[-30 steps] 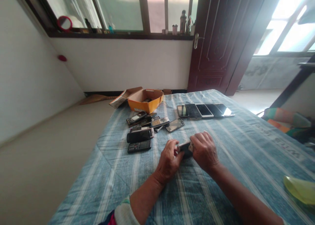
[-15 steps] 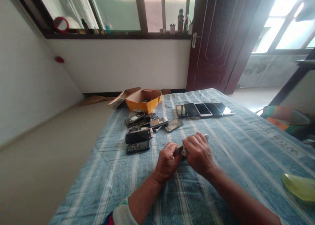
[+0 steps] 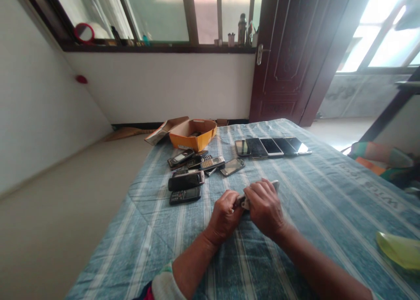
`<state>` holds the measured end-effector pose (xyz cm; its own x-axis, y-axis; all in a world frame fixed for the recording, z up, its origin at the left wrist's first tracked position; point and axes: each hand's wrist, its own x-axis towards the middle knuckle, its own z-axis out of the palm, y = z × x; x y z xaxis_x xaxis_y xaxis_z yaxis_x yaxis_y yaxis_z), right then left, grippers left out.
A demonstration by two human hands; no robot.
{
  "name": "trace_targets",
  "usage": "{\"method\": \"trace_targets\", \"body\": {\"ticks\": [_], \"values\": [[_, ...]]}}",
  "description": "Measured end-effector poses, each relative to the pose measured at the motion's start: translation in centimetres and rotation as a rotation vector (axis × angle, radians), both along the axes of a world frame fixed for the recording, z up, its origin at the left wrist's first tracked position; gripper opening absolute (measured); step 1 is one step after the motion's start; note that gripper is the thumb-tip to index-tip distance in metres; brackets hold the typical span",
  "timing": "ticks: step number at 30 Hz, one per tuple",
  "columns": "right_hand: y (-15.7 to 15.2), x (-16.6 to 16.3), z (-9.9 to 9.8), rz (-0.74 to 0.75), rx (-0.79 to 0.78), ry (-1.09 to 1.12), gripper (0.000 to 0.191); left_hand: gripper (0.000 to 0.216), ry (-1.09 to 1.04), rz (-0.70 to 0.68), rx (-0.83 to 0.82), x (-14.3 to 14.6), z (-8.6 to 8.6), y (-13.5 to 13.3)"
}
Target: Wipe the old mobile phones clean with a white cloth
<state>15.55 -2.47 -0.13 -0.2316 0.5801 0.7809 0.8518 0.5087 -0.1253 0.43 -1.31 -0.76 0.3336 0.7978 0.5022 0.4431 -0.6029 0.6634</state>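
Both my hands meet over the blue striped cloth [image 3: 328, 195] at the middle of the table. My left hand [image 3: 225, 214] and my right hand [image 3: 265, 207] are closed on one small phone [image 3: 242, 200]; only its grey edge and a pale tip beyond my right fingers show. A pile of old keypad phones [image 3: 192, 173] lies just ahead to the left. A single touchscreen phone [image 3: 232, 166] lies beside that pile. Several smartphones [image 3: 272, 146] lie in a row farther back.
An open orange cardboard box [image 3: 193, 134] with its lid [image 3: 166, 129] beside it stands at the table's far left corner. A yellow-green object [image 3: 398, 249] lies at the right edge. A dark door [image 3: 295, 50] and a window sill with small items are behind.
My right hand has slid over the phone and covers more of it; the phone has turned slightly between my hands. The camera shifted a little.
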Motion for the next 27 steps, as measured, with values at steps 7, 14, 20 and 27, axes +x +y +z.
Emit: {"method": "trace_targets", "body": {"ticks": [7,14,20,27], "values": [[0.6,0.6,-0.1,-0.01,-0.014,-0.032,0.026,0.013,0.019,0.021,-0.004,-0.1,0.0,0.1],[1.6,3.6,-0.1,-0.112,0.002,-0.002,0.025,0.004,0.06,0.032,0.008,-0.2,0.1,0.1],[0.0,0.4,0.2,0.044,0.002,0.028,0.028,0.015,0.032,-0.02,0.057,0.0,0.0,-0.1],[-0.6,-0.5,0.6,0.087,-0.033,-0.008,0.03,0.017,0.03,-0.048,0.117,0.1,-0.2,-0.3]]}}
